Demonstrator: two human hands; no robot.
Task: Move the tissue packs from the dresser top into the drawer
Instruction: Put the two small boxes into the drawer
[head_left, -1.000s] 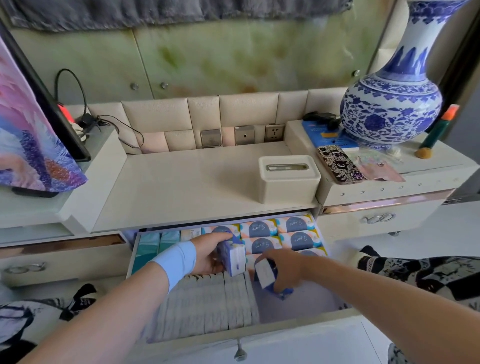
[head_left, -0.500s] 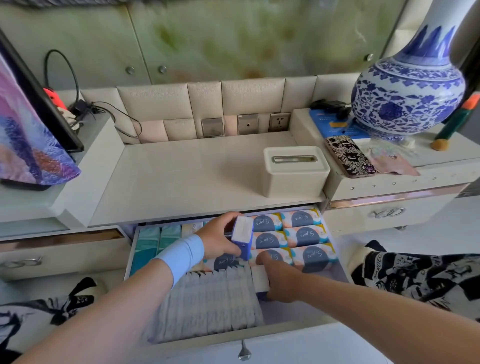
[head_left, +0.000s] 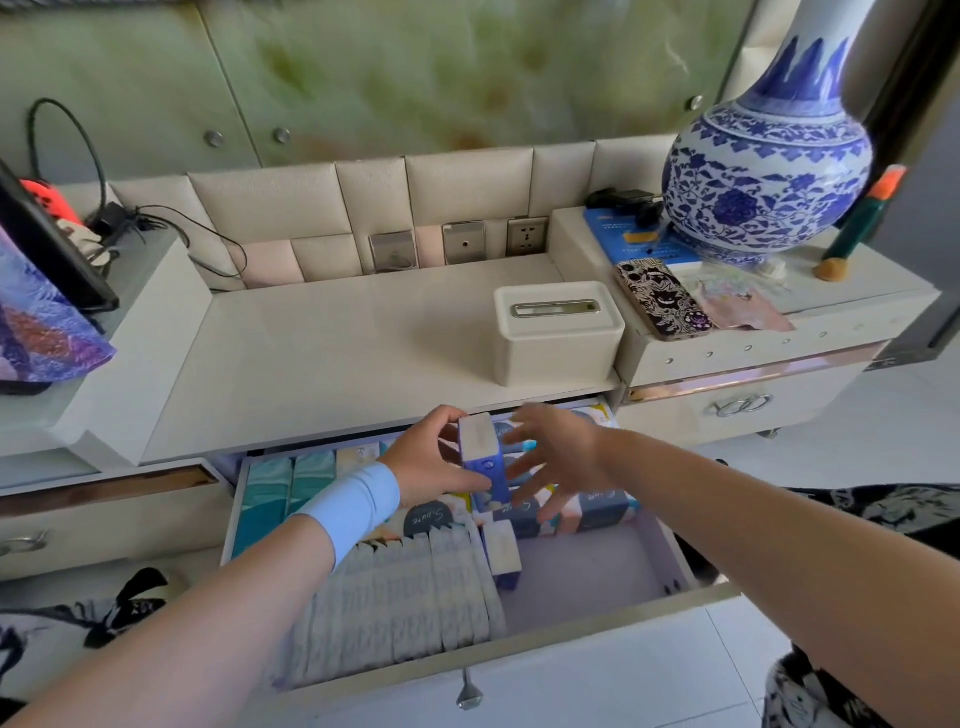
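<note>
Two hands over drawer (head_left: 670, 558); tissue box (head_left: 558, 332) behind.

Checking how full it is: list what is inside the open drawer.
The drawer holds teal packs, patterned packs, grey-white packs and one small pack. Hands hide the middle; the back is out of sight.
</note>
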